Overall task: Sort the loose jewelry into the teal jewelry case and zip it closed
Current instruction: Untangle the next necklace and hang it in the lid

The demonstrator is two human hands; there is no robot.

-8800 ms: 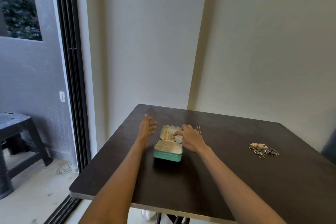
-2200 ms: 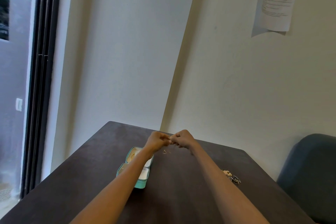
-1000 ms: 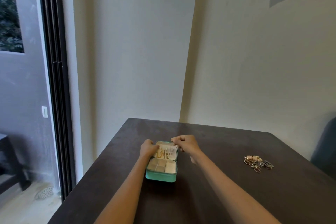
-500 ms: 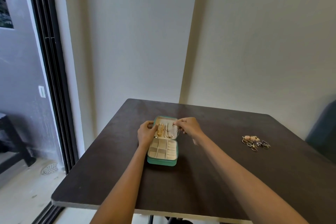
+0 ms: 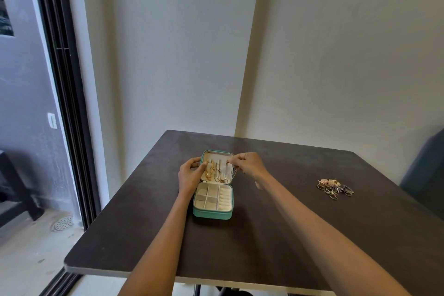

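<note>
While both forearms are reaching forward across it, the dark bench (image 5: 276,235) is carrying everything in view. Between the two hands the teal jewelry case (image 5: 212,214) is lying open and unzipped, its lid (image 5: 217,154) folded back away from the person and its compartmented cream tray sitting nearer, just below the wrists. The left hand (image 5: 190,173) is curling round the left edge of the lid, thumb and fingers gripping it. The right hand (image 5: 247,165) is hovering at the lid's upper right corner, its fingers bunched and pinching a fine chain (image 5: 228,170) that is hanging down the lid's lining. Beside that chain, toward the left hand, a gold necklace (image 5: 210,170) and another thin chain (image 5: 218,172) are hanging in the lid. Well off to the right of the right hand, a small heap of loose jewelry (image 5: 334,186), mostly rings, is lying on the bench, apart from the case.
</note>
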